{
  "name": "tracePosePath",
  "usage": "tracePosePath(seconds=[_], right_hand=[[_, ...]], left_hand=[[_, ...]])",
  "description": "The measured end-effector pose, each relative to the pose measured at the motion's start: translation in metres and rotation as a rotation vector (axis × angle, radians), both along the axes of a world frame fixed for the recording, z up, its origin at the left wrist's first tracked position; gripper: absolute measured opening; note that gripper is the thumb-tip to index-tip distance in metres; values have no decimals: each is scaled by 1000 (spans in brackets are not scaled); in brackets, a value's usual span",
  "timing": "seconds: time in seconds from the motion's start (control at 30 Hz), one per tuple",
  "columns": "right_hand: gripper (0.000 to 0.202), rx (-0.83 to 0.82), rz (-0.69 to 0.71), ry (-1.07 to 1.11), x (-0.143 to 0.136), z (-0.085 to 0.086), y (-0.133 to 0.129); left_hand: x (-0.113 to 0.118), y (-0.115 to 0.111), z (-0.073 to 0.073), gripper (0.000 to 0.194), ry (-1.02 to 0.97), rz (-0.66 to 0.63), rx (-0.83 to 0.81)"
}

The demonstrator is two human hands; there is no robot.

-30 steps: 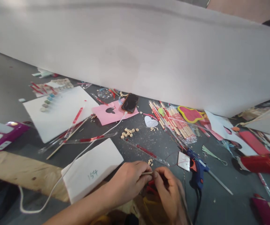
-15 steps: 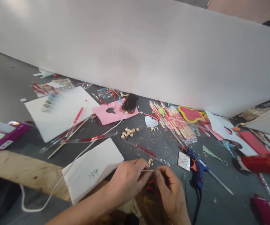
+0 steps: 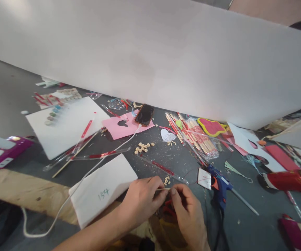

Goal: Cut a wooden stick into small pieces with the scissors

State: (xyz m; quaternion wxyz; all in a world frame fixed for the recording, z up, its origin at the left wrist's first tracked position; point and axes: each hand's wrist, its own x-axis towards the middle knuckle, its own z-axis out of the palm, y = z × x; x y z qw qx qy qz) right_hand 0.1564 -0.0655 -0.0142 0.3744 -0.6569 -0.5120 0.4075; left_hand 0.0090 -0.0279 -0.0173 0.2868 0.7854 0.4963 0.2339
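A thin, pale wooden stick [image 3: 163, 189] spans the gap between my hands at the table's near edge. My left hand [image 3: 146, 193] pinches one end of it, fingers curled. At the other end, the thumb and fingertips of my right hand [image 3: 187, 204] are closed on it. Just beyond the stick lie several short cut bits of stick [image 3: 167, 180]. Something red [image 3: 169, 208] shows below and between my hands, partly hidden, and its kind is unclear. Left of my left hand is a white block [image 3: 105, 193] marked 154.
A blue glue gun [image 3: 220, 188] with a black cable lies to the right. Further back are bundled wooden chopsticks [image 3: 194, 134], a phone [image 3: 144, 115] on a white cable, a pile of small wooden pieces [image 3: 143, 147] and a red can [image 3: 288, 181]. A white panel [image 3: 150, 52] stands behind.
Both hands keep the stick between them with almost no movement. The whole view has shifted very slightly.
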Motion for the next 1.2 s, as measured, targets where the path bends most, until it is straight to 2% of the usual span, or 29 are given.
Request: tracePosePath(seconds=[0.23,0.43,0.63,0.8,0.9,0.97,1.1,1.2], right_hand=[[27,-54,-7,79,-2,-5,0],[25,-32,37,9,-1,-12,-1],[22,78,113,-296,4,-16,6],[25,185,81,-405,13,-18,11],[23,227,86,-454,21,-17,5],[20,240,152,-505,25,-14,-4],[12,195,423,-632,30,-11,-24],[26,153,532,-737,31,-11,-32]], left_hand=[[-1,-1,1,12,17,4,7],[-8,2,-1,14,63,1,-5],[-21,8,4,18,106,79,-26],[-26,10,4,18,98,106,-84],[-29,12,3,21,96,113,-95],[-30,14,4,22,114,126,-103],[-33,19,8,21,131,161,-130],[-33,19,11,21,97,172,-137]])
